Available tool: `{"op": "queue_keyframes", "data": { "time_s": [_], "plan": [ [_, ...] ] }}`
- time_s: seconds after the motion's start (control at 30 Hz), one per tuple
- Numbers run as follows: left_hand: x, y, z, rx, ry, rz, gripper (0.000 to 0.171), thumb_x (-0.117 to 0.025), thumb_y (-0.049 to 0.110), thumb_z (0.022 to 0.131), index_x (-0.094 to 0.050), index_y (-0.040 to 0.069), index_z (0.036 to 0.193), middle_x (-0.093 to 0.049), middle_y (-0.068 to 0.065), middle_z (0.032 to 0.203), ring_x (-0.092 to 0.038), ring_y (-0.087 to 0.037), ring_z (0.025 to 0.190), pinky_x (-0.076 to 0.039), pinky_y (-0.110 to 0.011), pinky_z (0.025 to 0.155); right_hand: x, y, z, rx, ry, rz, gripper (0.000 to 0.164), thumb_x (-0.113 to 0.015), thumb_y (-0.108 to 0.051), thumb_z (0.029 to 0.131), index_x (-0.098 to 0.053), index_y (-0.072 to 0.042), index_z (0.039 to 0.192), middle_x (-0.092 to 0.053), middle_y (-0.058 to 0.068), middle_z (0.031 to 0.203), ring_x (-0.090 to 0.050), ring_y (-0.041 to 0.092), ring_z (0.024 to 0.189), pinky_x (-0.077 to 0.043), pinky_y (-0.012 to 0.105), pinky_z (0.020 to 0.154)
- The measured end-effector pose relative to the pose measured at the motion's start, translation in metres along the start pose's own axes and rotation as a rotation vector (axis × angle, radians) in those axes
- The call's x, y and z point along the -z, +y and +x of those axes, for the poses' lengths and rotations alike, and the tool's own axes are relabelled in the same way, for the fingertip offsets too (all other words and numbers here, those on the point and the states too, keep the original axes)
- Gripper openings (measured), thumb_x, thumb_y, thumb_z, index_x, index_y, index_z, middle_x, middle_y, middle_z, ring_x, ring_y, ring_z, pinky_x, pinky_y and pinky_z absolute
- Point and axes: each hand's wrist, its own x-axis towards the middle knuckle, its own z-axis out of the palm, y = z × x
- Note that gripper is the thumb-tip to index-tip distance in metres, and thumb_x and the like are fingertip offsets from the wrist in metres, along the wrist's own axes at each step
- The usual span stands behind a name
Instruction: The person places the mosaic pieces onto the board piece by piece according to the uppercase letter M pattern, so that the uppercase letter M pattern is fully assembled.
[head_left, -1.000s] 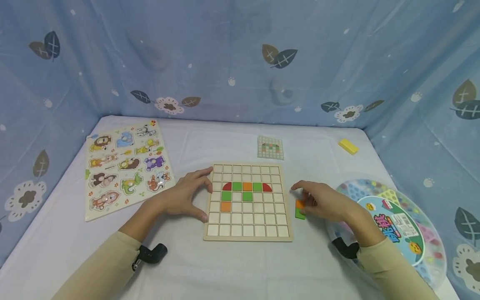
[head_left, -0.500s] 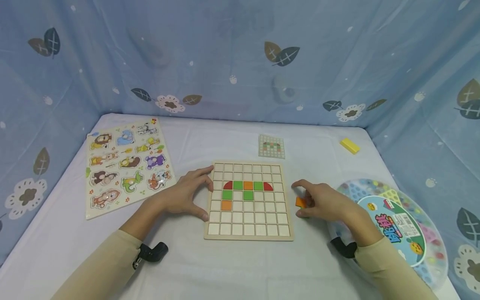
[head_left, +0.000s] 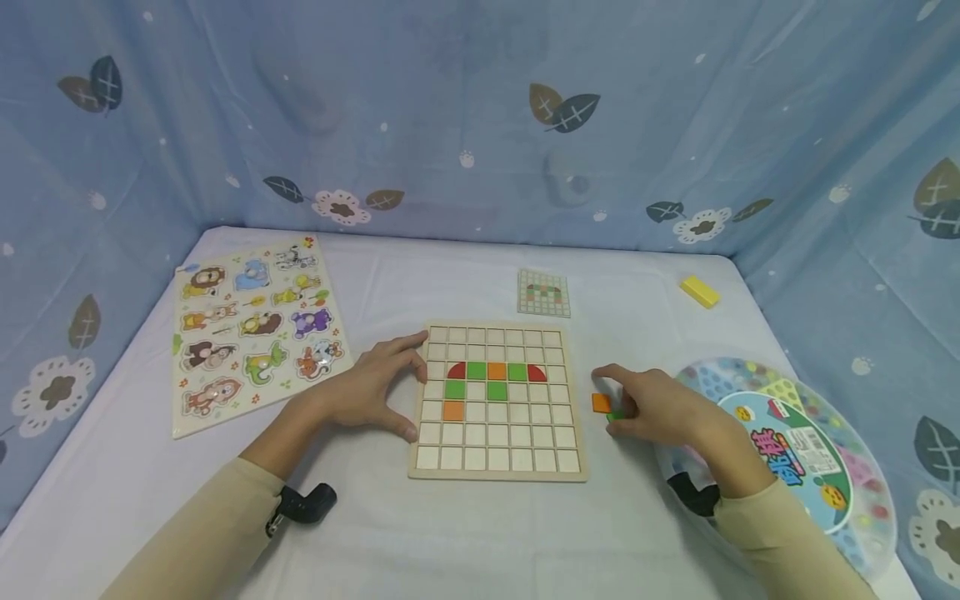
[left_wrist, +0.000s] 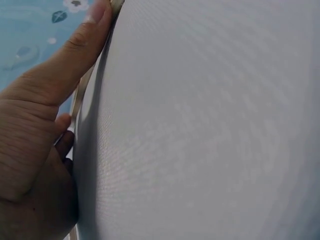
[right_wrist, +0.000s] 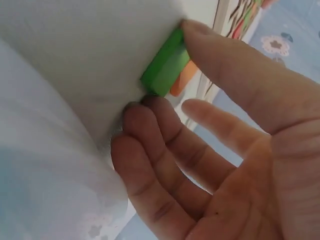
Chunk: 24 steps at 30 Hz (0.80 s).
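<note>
A wooden grid board [head_left: 498, 477] lies in the middle of the table, with red, green and orange pieces set in its upper cells. At its left edge is my left hand [head_left: 371, 387], thumb and index finger spread along the frame. To the board's right, my right hand [head_left: 660, 408] pinches a green tile [right_wrist: 165, 67] between thumb and fingertips; the hand partly hides it in the head view. Beside that tile lies an orange tile [head_left: 602, 403]. In the left wrist view, the left thumb [left_wrist: 75, 55] reaches the board's edge.
Behind the board lies a small pattern card [head_left: 543, 293] printed with a similar grid. An animal puzzle board [head_left: 258, 333] is at the left. A round, clear game box [head_left: 832, 433] sits under the right forearm, and a yellow block [head_left: 700, 292] is at the back right.
My right hand has closed its fingers on the green tile and drawn it slightly right, off from below the orange tile. The left hand stays at the board's edge.
</note>
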Motion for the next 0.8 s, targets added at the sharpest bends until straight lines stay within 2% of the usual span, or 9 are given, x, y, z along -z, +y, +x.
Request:
{"op": "queue_keyframes", "data": {
  "time_s": [0.2, 0.37, 0.6, 0.8],
  "plan": [
    [0.000, 0.000, 0.000, 0.016, -0.007, -0.003, 0.076, -0.093, 0.063, 0.058, -0.055, 0.030, 0.115, -0.013, -0.003, 0.173, -0.016, -0.038, 0.156, -0.012, -0.069, 0.120, 0.001, 0.005, -0.001, 0.018, 0.005, 0.019, 0.066, -0.080, -0.019, 0.089, -0.048, -0.015, 0.147, -0.061, -0.003, 0.090, -0.056, 0.011, 0.076, -0.050, 0.029, 0.068],
    [0.000, 0.001, -0.001, 0.015, -0.007, -0.005, 0.076, -0.093, 0.062, 0.058, -0.055, 0.030, 0.115, -0.013, -0.003, 0.173, -0.016, -0.038, 0.156, -0.012, -0.069, 0.120, 0.001, 0.010, -0.003, 0.093, 0.034, 0.118, 0.063, -0.076, -0.014, 0.091, -0.048, -0.013, 0.148, -0.064, -0.001, 0.105, -0.064, 0.010, 0.087, -0.056, 0.030, 0.076],
    [0.000, 0.000, 0.000, 0.013, -0.002, -0.003, 0.076, -0.092, 0.063, 0.058, -0.055, 0.030, 0.115, -0.013, -0.003, 0.173, -0.017, -0.037, 0.156, -0.012, -0.068, 0.121, 0.001, 0.006, 0.000, 0.184, 0.075, 0.235, 0.060, -0.076, -0.012, 0.093, -0.050, -0.014, 0.147, -0.062, -0.001, 0.110, -0.067, 0.011, 0.087, -0.058, 0.028, 0.078],
    [-0.001, -0.001, 0.000, 0.018, -0.004, -0.003, 0.075, -0.092, 0.064, 0.058, -0.055, 0.031, 0.115, -0.013, -0.002, 0.173, -0.017, -0.036, 0.156, -0.013, -0.067, 0.121, 0.000, 0.004, 0.003, 0.293, 0.107, 0.336, 0.054, -0.074, -0.009, 0.094, -0.053, -0.010, 0.144, -0.061, 0.001, 0.113, -0.070, 0.013, 0.096, -0.059, 0.031, 0.088]
  ]
}}
